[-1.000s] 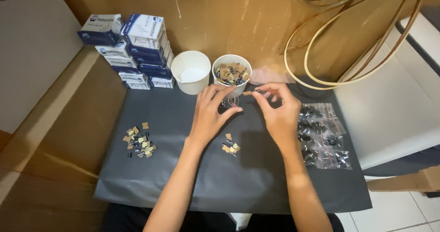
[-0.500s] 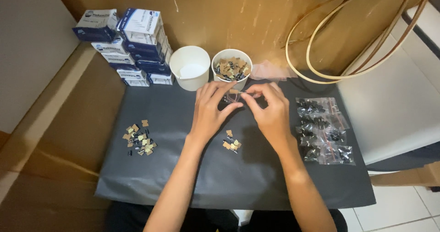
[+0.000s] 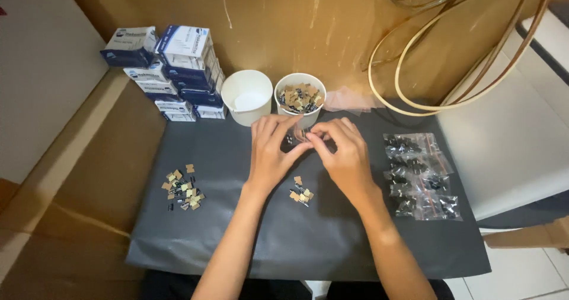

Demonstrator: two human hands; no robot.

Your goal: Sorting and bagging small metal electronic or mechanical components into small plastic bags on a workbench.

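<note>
Both hands have drawn closer together — the left hand [image 3: 269,152] and right hand [image 3: 344,155] now pinch one small clear bag [image 3: 300,136] between their fingertips. The full cup [image 3: 300,98] sits just beyond them — the bagging looks to be mid-piece.

Cups [image 3: 299,98] block ahead of hands; bags [image 3: 421,175] right; mat [image 3: 237,229] open near-left.

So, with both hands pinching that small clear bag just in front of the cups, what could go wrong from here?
1. The left hand and right hand work right beside the full cup of small parts; a nudge could tip it.
2. Pieces may slip from the small clear bag onto the dark mat and mix with the loose pile below.
3. The bagged parts lie near the right forearm and could get swept aside.
</note>
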